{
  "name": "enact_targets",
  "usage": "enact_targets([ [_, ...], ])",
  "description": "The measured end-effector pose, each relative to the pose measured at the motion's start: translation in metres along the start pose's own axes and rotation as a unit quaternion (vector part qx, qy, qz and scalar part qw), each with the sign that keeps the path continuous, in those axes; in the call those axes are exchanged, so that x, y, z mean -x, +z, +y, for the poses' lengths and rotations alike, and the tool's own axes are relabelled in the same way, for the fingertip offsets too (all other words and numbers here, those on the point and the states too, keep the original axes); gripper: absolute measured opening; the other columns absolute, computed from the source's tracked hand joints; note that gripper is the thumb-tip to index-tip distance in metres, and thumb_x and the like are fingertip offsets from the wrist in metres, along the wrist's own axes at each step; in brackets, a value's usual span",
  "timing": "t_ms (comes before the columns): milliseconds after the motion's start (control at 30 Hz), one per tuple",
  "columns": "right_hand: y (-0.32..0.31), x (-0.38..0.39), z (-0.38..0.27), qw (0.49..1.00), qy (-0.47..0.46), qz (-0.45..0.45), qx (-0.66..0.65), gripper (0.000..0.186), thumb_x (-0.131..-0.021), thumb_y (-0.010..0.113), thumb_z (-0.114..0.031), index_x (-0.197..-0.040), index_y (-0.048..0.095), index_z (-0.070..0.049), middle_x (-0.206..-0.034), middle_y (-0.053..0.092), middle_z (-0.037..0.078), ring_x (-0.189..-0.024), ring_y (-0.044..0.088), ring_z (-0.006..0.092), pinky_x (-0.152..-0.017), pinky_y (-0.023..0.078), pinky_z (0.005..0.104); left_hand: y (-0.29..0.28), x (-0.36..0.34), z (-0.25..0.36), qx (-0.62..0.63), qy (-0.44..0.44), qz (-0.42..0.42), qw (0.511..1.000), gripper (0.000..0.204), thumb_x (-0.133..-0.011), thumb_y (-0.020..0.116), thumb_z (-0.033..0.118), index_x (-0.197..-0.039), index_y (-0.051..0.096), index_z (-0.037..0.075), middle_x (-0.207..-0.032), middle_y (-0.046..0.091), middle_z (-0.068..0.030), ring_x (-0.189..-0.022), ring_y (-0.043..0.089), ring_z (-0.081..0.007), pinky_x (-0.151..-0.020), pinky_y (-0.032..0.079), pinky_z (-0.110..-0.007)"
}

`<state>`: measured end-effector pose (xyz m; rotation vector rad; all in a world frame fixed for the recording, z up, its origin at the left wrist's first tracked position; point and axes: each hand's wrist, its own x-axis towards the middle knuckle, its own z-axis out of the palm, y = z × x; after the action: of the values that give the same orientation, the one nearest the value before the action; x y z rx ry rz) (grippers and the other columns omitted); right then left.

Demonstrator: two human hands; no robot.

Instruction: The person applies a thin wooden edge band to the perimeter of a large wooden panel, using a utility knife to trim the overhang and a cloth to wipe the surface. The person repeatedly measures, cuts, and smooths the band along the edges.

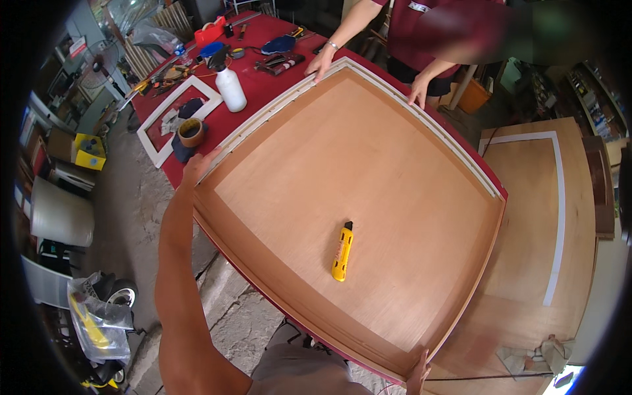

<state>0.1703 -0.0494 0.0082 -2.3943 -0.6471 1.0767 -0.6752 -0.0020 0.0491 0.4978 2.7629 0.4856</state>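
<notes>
A large plywood panel (303, 158) with a raised wooden frame round its border lies on the red table, and thin white strips run along its two far sides. At its left corner my left hand (199, 164) grips the frame, fingers along the edge. Low in the picture, my right hand (419, 374) holds the near right corner, its fingers partly hidden. A yellow utility knife (342, 253) rests on the panel, touched by neither hand. Across from me, another person's hands, one at the far corner (320, 63) and one on the far right side (419, 89), touch the frame.
The red table (263, 92) also carries a white spray bottle (230, 89), a small white frame (155, 131), a roll of brown tape (191, 133) and several tools. To the right leans another plywood board (520, 230) with white tape. A bagged item (99, 322) sits lower left.
</notes>
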Motion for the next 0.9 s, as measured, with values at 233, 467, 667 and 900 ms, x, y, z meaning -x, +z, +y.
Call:
enact_targets([
  [233,-0.016,-0.012,0.043,0.989,-0.093,-0.104,-0.047,0.052,-0.090,0.068,-0.041,-0.127,0.060,-0.005,-0.115,0.063,0.010,-0.103,0.060,0.0200,-0.089,0.051,0.0328,-0.016,0.030,0.020,0.059,-0.010,-0.036,0.998,0.097,-0.071,0.054,0.082,-0.110,0.068,-0.006,-0.110,0.067,-0.0259,-0.110,0.064,-0.0369,-0.092,0.048,-0.044],
  [467,-0.031,-0.096,0.107,0.955,0.033,-0.275,-0.110,0.057,-0.097,0.053,-0.050,-0.134,0.053,-0.006,-0.107,0.065,0.006,-0.095,0.062,0.0195,-0.084,0.053,0.0334,-0.030,0.004,0.029,-0.045,0.059,-0.051,0.996,0.104,-0.066,0.046,0.091,-0.099,0.073,-0.004,-0.103,0.070,-0.0233,-0.102,0.067,-0.0347,-0.086,0.051,-0.042],
  [667,-0.025,-0.064,0.050,0.969,-0.025,-0.217,-0.114,0.049,-0.094,0.059,-0.045,-0.123,0.058,-0.005,-0.097,0.064,0.004,-0.087,0.061,0.0184,-0.077,0.053,0.0335,-0.030,0.012,0.062,-0.042,0.078,-0.043,0.995,0.104,-0.067,0.044,0.091,-0.097,0.073,-0.005,-0.098,0.070,-0.0242,-0.098,0.069,-0.0343,-0.084,0.052,-0.043],
  [900,-0.044,-0.066,-0.039,0.981,-0.074,-0.122,-0.134,0.038,-0.089,0.071,-0.035,-0.106,0.067,-0.001,-0.084,0.063,0.003,-0.074,0.061,0.0166,-0.065,0.054,0.0331,-0.021,0.032,0.088,-0.015,0.055,-0.083,0.995,0.104,-0.067,0.046,0.090,-0.101,0.071,-0.005,-0.103,0.070,-0.0233,-0.103,0.067,-0.0343,-0.087,0.051,-0.043],
])
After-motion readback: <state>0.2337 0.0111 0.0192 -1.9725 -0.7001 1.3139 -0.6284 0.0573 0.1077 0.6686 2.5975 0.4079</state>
